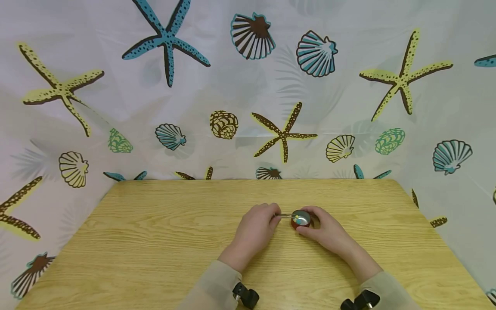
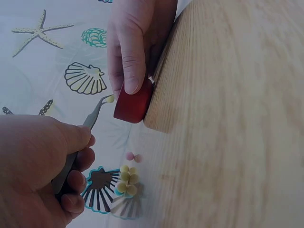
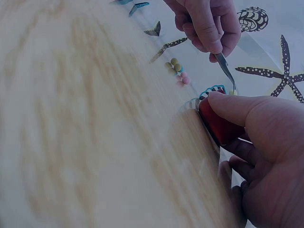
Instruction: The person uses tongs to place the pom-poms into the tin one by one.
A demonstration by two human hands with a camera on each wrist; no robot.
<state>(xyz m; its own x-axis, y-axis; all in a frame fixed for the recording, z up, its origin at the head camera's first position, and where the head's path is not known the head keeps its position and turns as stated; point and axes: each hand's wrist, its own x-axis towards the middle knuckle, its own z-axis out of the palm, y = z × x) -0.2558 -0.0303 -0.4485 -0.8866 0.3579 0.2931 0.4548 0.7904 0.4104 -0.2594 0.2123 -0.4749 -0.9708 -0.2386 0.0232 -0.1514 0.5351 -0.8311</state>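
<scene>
Left hand (image 2: 40,166) up front, thumb and fingers pinching some grey metal bent-tip tweezers (image 2: 95,113), with a small round yellow ball (image 2: 110,99) right at the tips, past the fingers. Ball's just beside the rim of a short round red cup, silvery on top (image 2: 133,105); right hand (image 1: 327,228) has thumb and fingers curled round that, on the light wood tabletop (image 1: 155,224). Farther off, small yellow and pink balls (image 2: 126,178), can't tell on what.

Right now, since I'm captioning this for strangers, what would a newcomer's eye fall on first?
Probably the large blue starfish printed high on the cloth behind the table. Then, right of the table's middle, the right hand holding a small red container, and the left hand beside it, gripping tweezers with a yellow bead at the tip.
</scene>
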